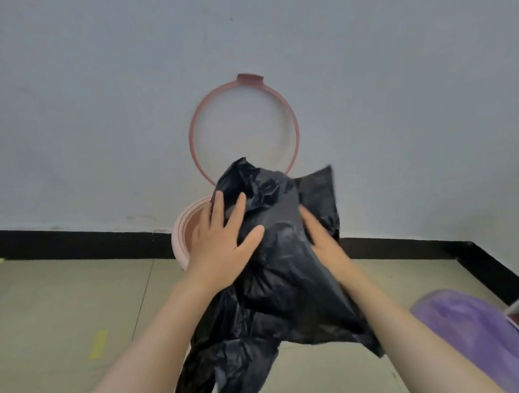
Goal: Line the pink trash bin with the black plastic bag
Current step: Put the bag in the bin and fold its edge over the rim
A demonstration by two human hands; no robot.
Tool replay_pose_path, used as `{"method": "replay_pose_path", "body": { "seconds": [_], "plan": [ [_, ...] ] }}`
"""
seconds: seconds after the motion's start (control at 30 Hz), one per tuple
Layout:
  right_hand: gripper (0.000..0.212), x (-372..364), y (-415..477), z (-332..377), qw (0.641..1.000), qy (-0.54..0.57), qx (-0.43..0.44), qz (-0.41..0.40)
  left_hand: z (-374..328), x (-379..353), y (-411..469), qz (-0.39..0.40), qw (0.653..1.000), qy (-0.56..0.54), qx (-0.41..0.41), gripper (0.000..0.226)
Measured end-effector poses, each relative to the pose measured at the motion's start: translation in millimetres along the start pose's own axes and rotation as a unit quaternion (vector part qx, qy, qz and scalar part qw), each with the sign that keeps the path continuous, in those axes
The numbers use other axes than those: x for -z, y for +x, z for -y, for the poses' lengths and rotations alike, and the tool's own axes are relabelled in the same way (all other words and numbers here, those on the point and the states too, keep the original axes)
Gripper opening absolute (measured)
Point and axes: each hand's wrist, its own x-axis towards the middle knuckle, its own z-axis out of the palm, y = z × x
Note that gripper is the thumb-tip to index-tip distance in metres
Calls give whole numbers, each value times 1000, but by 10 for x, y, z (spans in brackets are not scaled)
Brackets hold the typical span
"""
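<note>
The black bag (274,256) hung over the near edge of the pink bin (183,231). The left hand (221,244) lay spread on it; the right hand (324,241) pressed its side, grip unclear. It looked soft, light and slippery, best held by its open edge.

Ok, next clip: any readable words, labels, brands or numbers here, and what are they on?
None readable.
Black plastic bag, held between left hand and right hand: no print.
Pink trash bin and pink ring leaning on the wall: no visible lettering.
Purple cloth: plain.
</note>
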Motion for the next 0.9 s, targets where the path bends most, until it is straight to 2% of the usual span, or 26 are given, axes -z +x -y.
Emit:
{"method": "replay_pose_path", "body": {
  "seconds": [0.07, 0.13, 0.2, 0.3, 0.37, 0.4, 0.47, 0.53, 0.57, 0.63, 0.7, 0.73, 0.8, 0.9],
  "plan": [
    [49, -171, 52, 36, 992, -87, 12, 94, 64, -75, 31, 45, 994, 91, 25, 65],
    [44, -287, 97, -24, 967, -185, 14, 177, 147, -129, 44, 85, 983, 156, 39, 69],
    [28, -346, 151, -99, 940, -263, -7, 217, 229, -163, 52, 132, 969, 202, 47, 67],
    [32, -382, 221, -145, 917, -309, -10, 253, 286, -195, 70, 193, 950, 234, 70, 56],
    [33, -361, 234, -117, 933, -273, -10, 234, 282, -219, 86, 207, 942, 252, 78, 49],
    [34, -331, 242, -98, 950, -246, -4, 193, 279, -232, 97, 209, 939, 260, 79, 45],
    [33, -226, 265, -67, 977, -204, 29, 56, 275, -253, 119, 205, 938, 268, 80, 40],
    [34, -95, 323, -75, 971, -222, 66, -64, 252, -249, 127, 205, 934, 278, 86, 36],
    [38, -49, 358, -121, 960, -260, 49, -86, 238, -243, 126, 203, 935, 278, 86, 34],
    [51, -21, 400, -245, 949, -307, -52, -50, 219, -234, 117, 196, 939, 267, 90, 36],
    [56, -89, 386, -399, 950, -288, -118, 28, 229, -240, 115, 179, 948, 248, 84, 35],
    [56, -134, 364, -446, 950, -287, -112, 57, 255, -255, 129, 168, 953, 238, 80, 33],
    [53, -188, 329, -425, 957, -274, -61, 67, 308, -277, 152, 136, 964, 216, 79, 50],
    [55, -248, 358, -271, 973, -193, -13, 127, 292, -253, 171, 45, 978, 188, 74, 63]
  ]
}}
